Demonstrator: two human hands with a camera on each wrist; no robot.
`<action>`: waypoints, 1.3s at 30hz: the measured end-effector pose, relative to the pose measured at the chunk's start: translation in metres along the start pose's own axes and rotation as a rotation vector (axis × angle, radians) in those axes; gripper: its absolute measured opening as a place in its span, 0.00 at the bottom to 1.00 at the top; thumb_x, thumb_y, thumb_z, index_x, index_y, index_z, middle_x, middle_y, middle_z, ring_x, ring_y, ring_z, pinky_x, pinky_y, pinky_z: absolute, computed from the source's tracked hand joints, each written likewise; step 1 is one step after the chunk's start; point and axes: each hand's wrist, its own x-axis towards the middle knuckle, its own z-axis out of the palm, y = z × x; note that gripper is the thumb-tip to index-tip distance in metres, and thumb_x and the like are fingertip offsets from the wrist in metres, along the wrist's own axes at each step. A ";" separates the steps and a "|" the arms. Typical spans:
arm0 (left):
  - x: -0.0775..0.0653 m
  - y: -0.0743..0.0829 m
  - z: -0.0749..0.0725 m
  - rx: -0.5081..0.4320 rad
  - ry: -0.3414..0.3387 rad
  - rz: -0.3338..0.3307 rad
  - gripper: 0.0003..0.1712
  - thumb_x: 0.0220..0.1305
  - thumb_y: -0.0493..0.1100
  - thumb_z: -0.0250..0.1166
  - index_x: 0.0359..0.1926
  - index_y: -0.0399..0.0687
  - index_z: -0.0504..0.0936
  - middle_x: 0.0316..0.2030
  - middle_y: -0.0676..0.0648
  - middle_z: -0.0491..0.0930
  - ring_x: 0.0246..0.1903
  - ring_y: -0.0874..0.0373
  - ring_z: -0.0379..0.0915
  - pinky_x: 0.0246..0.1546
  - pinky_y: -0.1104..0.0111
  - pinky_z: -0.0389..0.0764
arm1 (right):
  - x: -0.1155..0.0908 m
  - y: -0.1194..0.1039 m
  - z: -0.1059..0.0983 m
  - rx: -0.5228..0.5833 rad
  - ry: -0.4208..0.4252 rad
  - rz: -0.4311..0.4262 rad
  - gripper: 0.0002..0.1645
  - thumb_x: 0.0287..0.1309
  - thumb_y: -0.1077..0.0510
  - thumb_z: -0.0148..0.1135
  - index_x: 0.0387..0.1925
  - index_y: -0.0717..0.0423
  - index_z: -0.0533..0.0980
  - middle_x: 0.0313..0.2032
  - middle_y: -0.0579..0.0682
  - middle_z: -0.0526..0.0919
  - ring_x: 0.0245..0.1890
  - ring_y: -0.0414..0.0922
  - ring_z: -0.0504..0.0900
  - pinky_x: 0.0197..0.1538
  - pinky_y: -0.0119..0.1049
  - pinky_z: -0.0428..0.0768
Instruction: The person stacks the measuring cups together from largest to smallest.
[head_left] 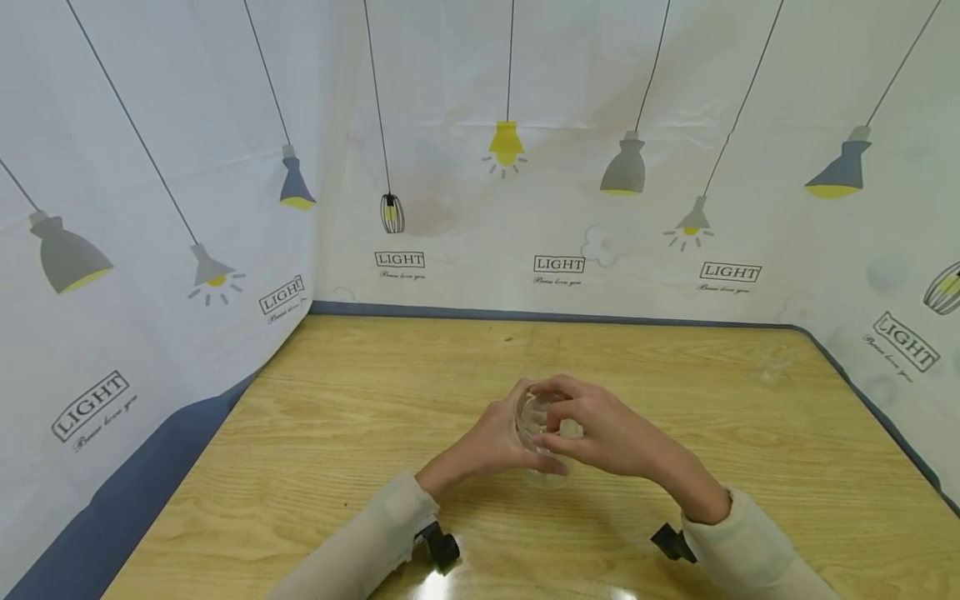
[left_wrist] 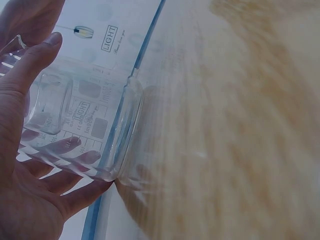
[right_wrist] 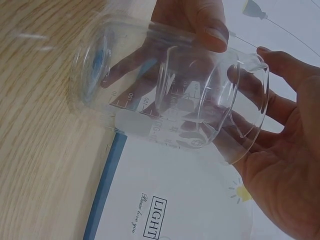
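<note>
A large clear glass beaker (right_wrist: 132, 117) with printed graduations stands upright on the table between both hands. Inside it, a smaller clear beaker (left_wrist: 52, 102) hangs partway down, its base well above the large beaker's floor. My left hand (head_left: 498, 433) grips the large beaker round its side, thumb on the near side and fingers on the far side. From the right, my right hand (head_left: 603, 429) reaches over the mouth and pinches the smaller beaker near its rim. Glass overlaps glass here, so the two rims are hard to separate.
Another clear glass item (head_left: 775, 360) stands at the back right of the wooden table (head_left: 337, 400). A white curtain (head_left: 465, 200) printed with lamps encloses the back and sides. Small dark wrist cameras (head_left: 441, 550) sit under both sleeves.
</note>
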 end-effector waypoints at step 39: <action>0.000 0.002 -0.001 0.009 0.000 0.000 0.53 0.50 0.57 0.83 0.71 0.76 0.60 0.56 0.57 0.79 0.49 0.63 0.79 0.47 0.67 0.83 | 0.000 0.000 0.001 0.018 0.003 -0.016 0.12 0.69 0.51 0.67 0.26 0.41 0.85 0.65 0.52 0.79 0.61 0.50 0.81 0.54 0.48 0.84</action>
